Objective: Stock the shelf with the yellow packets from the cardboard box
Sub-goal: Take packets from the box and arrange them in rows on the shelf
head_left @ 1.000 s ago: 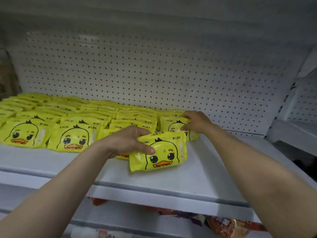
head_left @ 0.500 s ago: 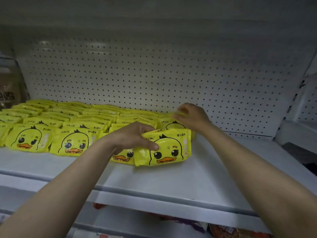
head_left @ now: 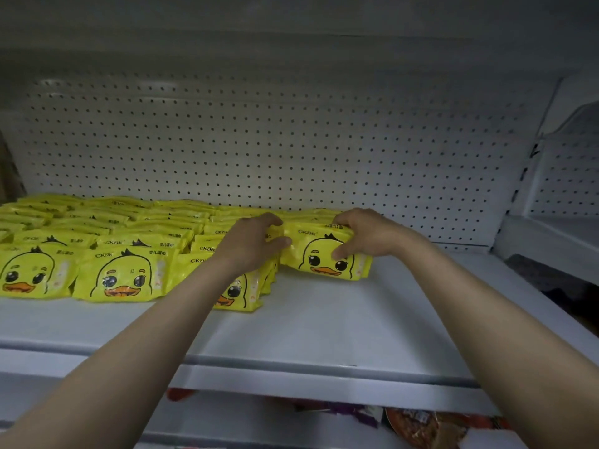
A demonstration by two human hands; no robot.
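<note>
Several yellow duck-face packets (head_left: 123,277) lie in overlapping rows on the left half of the white shelf (head_left: 324,319). One more yellow packet (head_left: 316,254) stands at the right end of the rows, leaning back on others. My right hand (head_left: 366,233) grips its right upper edge, thumb on the duck face. My left hand (head_left: 252,244) holds its left edge with curled fingers, above a front-row packet (head_left: 240,293). The cardboard box is out of view.
A white pegboard back wall (head_left: 291,140) rises behind the packets. The shelf to the right of the packets is bare up to a side panel (head_left: 531,157). Below the shelf's front lip (head_left: 291,380), coloured snack packs (head_left: 421,422) show on a lower shelf.
The packet moved from in front of the rows up and right to their right end. My right hand came forward from the back packets and took its right edge; my left hand shifted right with it.
</note>
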